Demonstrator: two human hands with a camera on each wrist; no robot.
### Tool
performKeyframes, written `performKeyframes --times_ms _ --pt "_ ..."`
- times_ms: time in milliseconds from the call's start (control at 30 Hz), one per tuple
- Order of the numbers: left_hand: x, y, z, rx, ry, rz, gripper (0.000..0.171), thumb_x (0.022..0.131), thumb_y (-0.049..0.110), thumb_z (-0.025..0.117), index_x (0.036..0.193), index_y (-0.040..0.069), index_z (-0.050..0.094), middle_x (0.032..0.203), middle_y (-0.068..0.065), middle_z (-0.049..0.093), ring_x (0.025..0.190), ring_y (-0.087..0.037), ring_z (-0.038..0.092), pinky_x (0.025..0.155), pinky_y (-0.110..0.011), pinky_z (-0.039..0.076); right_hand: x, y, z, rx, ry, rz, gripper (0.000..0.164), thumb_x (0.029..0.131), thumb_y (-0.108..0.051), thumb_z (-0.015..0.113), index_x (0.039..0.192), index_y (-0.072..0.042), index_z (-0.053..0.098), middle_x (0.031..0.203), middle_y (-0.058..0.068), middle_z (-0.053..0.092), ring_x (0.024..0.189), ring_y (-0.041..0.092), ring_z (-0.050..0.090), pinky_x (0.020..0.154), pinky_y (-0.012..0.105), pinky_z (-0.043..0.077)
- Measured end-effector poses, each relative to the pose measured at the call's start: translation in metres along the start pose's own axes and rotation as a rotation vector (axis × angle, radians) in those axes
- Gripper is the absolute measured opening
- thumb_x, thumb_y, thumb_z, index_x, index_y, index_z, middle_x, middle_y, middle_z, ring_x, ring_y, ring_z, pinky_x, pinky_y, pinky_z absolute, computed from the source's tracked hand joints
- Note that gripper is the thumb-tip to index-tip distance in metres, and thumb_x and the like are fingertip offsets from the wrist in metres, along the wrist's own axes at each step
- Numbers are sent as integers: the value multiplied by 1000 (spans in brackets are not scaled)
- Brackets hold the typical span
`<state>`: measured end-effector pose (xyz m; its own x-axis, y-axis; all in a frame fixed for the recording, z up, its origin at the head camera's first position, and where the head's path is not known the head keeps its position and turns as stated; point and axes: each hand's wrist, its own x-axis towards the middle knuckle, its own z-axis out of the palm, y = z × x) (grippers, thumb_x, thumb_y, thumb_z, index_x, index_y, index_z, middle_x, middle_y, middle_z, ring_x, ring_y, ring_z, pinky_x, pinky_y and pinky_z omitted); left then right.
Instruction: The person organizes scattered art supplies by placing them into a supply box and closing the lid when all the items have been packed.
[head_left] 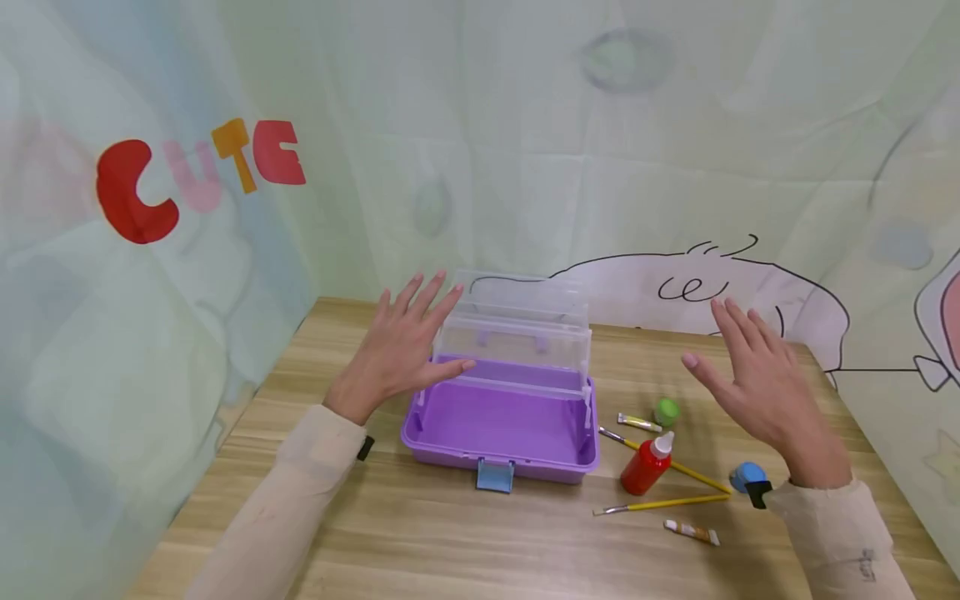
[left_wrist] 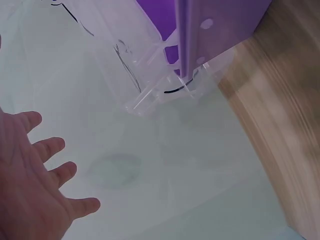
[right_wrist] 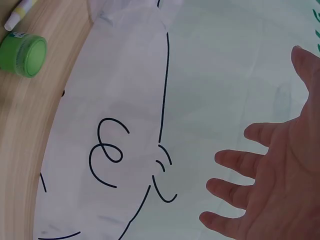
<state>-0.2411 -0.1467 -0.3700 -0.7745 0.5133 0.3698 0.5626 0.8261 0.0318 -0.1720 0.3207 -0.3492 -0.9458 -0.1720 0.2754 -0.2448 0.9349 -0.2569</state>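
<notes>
fingers on the left hand (head_left: 399, 350) and right hand (head_left: 768, 396) are apart, holding nothing. the purple box (head_left: 498, 421) sits at four o'clock from the left hand, its clear top (head_left: 517, 340) up, maybe so hands fit in. the red bottle (head_left: 643, 469) stands up, maybe so nothing spills.

Smooth plastic box (head_left: 498, 425) on my screen, clear glossy trays (head_left: 517, 348), shiny plastic bottle (head_left: 643, 469), wood-grain table (head_left: 420, 542), creased cloth-like backdrop (head_left: 517, 108)

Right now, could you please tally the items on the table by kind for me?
Purple case: 1
Red bottle: 1
Brushes: 2
Tubes: 2
Small jars, green and blue: 2
Total: 8
</notes>
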Motion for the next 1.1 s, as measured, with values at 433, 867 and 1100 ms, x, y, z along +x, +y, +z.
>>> performKeyframes --times_ms 433,867,1100 --pt "-17 2 15 -56 -18 -9 102 86 76 55 165 22 17 171 -8 12 155 -39 14 115 -74 16 -16 5 4 26 -14 -17 84 102 -51 52 165 -21 6 170 17 13 153 48 9 116 73 5" --pt "-36 8 24 -93 -54 -18 104 85 76 57 164 20 19 169 -13 19 154 -42 17 114 -75 18 -35 6 15 40 22 -54 80 103 -47 54 165 -20 11 169 14 19 152 47 16 115 73 12" --pt "-47 8 30 -106 -64 -24 105 85 77 56 164 20 18 169 -14 19 153 -43 19 113 -75 20 -44 7 19 51 12 -46 81 102 -45 55 165 -23 9 168 15 22 151 49 17 110 78 15"
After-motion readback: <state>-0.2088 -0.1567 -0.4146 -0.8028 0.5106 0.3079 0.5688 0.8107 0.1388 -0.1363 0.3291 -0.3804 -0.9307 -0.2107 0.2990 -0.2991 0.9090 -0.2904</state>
